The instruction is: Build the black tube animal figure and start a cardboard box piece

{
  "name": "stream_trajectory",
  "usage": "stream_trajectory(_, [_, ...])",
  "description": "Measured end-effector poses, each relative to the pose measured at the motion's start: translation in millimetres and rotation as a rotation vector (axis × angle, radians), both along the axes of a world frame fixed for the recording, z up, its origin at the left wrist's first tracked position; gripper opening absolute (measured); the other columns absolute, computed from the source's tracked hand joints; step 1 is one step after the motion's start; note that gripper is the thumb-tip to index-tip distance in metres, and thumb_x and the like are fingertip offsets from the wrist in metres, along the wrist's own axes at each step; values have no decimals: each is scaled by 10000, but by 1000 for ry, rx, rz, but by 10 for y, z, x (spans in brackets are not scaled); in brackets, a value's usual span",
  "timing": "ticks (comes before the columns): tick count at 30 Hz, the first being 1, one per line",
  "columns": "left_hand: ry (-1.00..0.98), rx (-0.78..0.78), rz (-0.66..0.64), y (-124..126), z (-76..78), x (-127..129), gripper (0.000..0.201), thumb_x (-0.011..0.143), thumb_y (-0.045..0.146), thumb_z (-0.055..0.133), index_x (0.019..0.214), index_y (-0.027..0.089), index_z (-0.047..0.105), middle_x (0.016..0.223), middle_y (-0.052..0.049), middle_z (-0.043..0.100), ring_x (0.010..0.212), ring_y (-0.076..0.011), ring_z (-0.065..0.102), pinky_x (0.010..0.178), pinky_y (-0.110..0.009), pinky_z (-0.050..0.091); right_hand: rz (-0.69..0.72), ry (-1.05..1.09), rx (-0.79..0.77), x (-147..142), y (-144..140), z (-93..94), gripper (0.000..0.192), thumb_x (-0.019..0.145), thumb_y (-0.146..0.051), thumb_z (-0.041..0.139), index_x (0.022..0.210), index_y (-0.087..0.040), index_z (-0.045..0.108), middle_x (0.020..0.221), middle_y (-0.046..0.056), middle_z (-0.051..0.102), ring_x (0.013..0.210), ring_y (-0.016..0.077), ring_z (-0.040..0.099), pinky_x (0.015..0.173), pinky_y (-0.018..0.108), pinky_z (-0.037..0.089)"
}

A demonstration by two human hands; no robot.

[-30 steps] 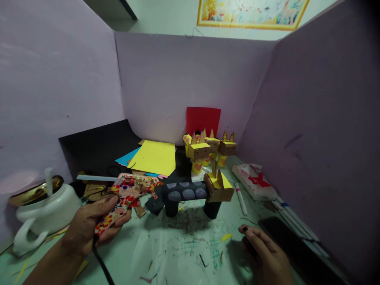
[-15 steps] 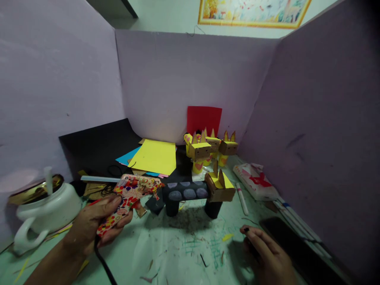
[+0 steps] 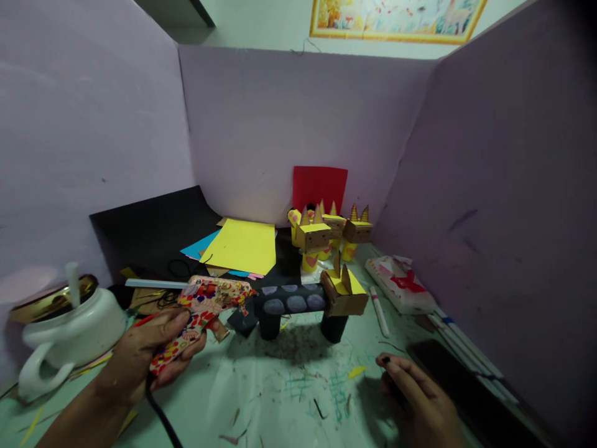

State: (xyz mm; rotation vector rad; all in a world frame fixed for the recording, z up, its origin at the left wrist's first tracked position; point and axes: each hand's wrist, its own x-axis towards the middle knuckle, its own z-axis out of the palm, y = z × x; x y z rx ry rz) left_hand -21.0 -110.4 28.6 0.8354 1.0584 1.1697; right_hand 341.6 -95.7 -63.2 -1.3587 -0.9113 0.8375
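Note:
My left hand point(image 3: 147, 345) is wrapped around a flower-patterned hot glue gun point(image 3: 193, 314), with a pale glue stick point(image 3: 152, 283) poking out of its back. The gun's nozzle meets the left end of a black paper-tube animal point(image 3: 293, 300), touching or just in front of it. This animal stands on black legs and has grey spots and a cardboard box head point(image 3: 345, 294) with a yellow top and pointed ears. Low on the right, my right hand point(image 3: 417, 392) is closed, thumb and fingertips together. A tiny dark spot shows at the fingertips; what they pinch is unclear.
Several yellow box-headed animals point(image 3: 313, 239) stand behind, before a red sheet point(image 3: 319, 186). Yellow paper point(image 3: 242, 246) lies on black card at back left. A white teapot-like pot point(image 3: 77, 336) is at left. A marker point(image 3: 380, 314), tissue pack point(image 3: 401, 285) and dark phone-like slab point(image 3: 461, 386) lie right.
Almost nothing differs. The whole view has shifted very slightly; both hands, the glue gun and the spotted animal keep the same positions relative to one another.

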Motion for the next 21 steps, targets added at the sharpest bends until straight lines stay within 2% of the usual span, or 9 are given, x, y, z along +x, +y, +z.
stream_trajectory(6, [15,42,5,-20,20,14,242,698,343,618,622,151,490,482,23,589,268,-24,392,283,-105,241,-8,31,-50,-39,-8,66,332,586,-451,700,730,-152,695,795,83,700,716,227,626,588,273,495])
stream_trajectory(17, [35,43,12,-26,41,52,301,654,380,655,594,154,466,478,29,572,268,-14,370,279,-102,230,-17,43,-68,-63,-17,121,334,563,-455,704,716,-159,692,759,71,694,686,217,611,571,268,476])
stream_trajectory(21, [49,38,96,-31,-9,29,258,654,339,662,639,160,477,485,30,588,289,-29,406,301,-113,277,-19,33,-52,-68,-15,121,322,569,-456,699,703,-162,694,774,75,696,703,220,614,580,265,480])
